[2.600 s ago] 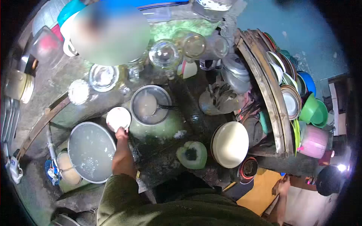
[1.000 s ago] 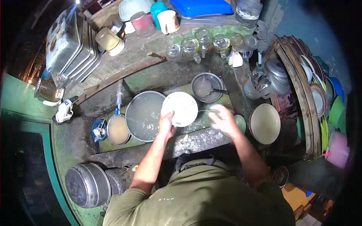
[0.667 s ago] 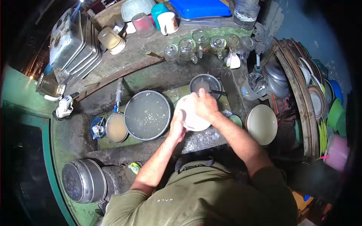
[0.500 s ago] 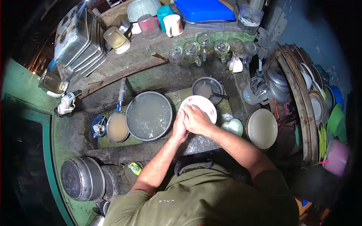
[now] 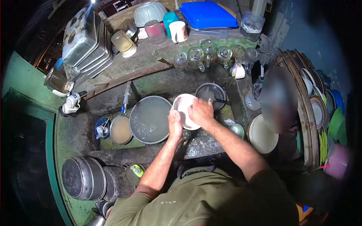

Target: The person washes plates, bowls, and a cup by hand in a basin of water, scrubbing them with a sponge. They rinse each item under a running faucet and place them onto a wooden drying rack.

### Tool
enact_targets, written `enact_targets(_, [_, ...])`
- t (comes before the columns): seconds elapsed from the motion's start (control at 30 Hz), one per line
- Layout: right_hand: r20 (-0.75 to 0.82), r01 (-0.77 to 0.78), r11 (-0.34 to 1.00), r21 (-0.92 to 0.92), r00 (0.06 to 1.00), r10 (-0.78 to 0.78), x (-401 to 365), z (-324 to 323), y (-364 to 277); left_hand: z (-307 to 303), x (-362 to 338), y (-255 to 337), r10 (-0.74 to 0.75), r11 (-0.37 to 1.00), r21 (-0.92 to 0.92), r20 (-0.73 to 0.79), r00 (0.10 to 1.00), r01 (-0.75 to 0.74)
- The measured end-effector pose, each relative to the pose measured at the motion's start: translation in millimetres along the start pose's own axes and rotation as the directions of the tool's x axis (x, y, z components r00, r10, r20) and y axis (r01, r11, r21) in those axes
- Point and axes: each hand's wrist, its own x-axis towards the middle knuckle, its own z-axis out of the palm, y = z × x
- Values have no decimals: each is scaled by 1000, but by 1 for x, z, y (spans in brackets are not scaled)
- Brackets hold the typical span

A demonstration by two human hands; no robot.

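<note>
A white bowl [image 5: 184, 109] with small red marks is held between my hands above the sink, its inside facing the camera. My left hand [image 5: 175, 126] grips its lower left rim. My right hand [image 5: 201, 112] presses at the bowl's right side, fingers bent; whether it holds anything against the bowl is hidden. Just left of the bowl is a large grey basin [image 5: 150, 118] of cloudy water. Behind my right hand sits a dark pan [image 5: 211, 92] with a black-handled utensil across its edge.
A pot of brownish water [image 5: 120, 130] and a blue container [image 5: 102, 128] stand left. Stacked plates [image 5: 263, 135] and a small pale green bowl [image 5: 236, 130] lie right. Glass mugs [image 5: 195, 56] line the back ledge. A large metal pot [image 5: 83, 178] stands lower left.
The bowl has moved slightly left and tilted, showing more of its inside. My hands, together before, are now apart on opposite sides of it. The camera view has shifted a little.
</note>
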Motion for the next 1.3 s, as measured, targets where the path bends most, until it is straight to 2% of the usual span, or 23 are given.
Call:
enact_targets(0.03, [107, -86, 995, 44, 991, 81, -9, 3, -7, 1, 0, 0, 6, 1000, -4, 1, 1000, -6])
enact_targets(0.07, [56, -97, 955, 281, 995, 85, -11, 31, -9, 3, -2, 4, 109, 932, 347, 1, 994, -102])
enact_targets(0.1, [-114, -45, 688, 724, 976, 184, -8, 58, -14, 4, -4, 7, 202, 736, 654, 31, 979, -173])
enact_targets(0.13, [62, -86, 152, 985, 986, 155, -8, 50, -16, 4, -8, 7, 256, 682, 684, 108, 961, -259])
enact_targets(0.17, [197, -166, -431, 887, 980, 26, -11, 29, -20, 5, -12, 8, 307, 622, 704, 185, 934, -343])
enact_targets(0.2, [233, -255, -679, 688, 964, -126, -23, -22, -30, 7, -18, 13, 339, 537, 741, 248, 907, -403])
enact_targets(0.27, [192, -158, -577, 801, 981, -2, -22, 14, -9, 6, -25, 11, 433, 363, 767, 364, 825, -529])
enact_targets(0.37, [182, -108, -688, 717, 983, 35, -27, 16, 15, -6, -15, 22, 436, 397, 628, 513, 739, -669])
enact_targets(0.43, [233, -150, -710, 688, 972, 19, -32, 23, 35, -7, -8, -9, 339, 788, 511, 105, 935, -343])
enact_targets(0.47, [109, -170, -710, 683, 985, -131, -37, 21, 41, -7, -5, -1, -46, 997, -54, 97, 994, 51])
enact_targets(0.5, [114, -179, -710, 681, 984, -138, -40, 25, 49, -8, -4, 7, -357, 687, -556, 301, 884, 467])
enact_targets(0.57, [88, -299, -629, 718, 935, -344, -45, 35, 66, -19, -10, -8, -342, 463, -712, 406, 848, 528])
enact_targets(0.63, [346, -340, -493, 801, 935, -84, -47, 41, 85, -20, -11, 1, -254, 600, -673, 352, 901, 432])
enact_targets(0.7, [372, -293, -373, 880, 915, 158, -37, 41, 98, -23, -15, 15, -153, 775, -541, 341, 927, 327])
enact_targets(0.77, [43, 20, -192, 981, 948, 316, -22, 38, 85, -15, -17, 18, -261, 877, -342, 251, 932, 337])
enact_targets(0.9, [-241, 233, 413, 880, 970, -33, -16, 2, 24, 0, -17, 11, -226, 973, 30, 318, 921, 229])
enact_targets(0.97, [-481, 644, 560, 521, 764, -431, -18, -18, 5, -3, -14, 6, -171, 983, -14, 317, 933, 185])
enact_targets(1.0, [-461, 675, 593, 439, 736, -497, -14, -23, 8, -1, -15, 3, -203, 970, -86, 215, 955, 225])
enact_targets(1.03, [-425, 677, 587, 444, 736, -526, -3, -23, 18, -2, -15, 0, -201, 971, -83, 218, 955, 223])
enact_targets(1.07, [-323, 450, 518, 728, 891, -320, 5, -21, 25, -2, -19, 3, -229, 939, -192, 267, 936, 285])
enact_targets(1.13, [-6, 2, 101, 995, 999, 38, 24, -2, 50, 5, -32, 16, -247, 833, -439, 251, 936, 338])
enact_targets(1.23, [220, -22, -450, 893, 894, 391, 4, 19, 50, 21, -36, 27, -146, 659, -714, 187, 971, 236])
enact_targets(1.3, [416, -96, -685, 722, 852, 319, -26, 18, 18, 31, -25, 10, -60, 793, -602, 69, 996, 89])
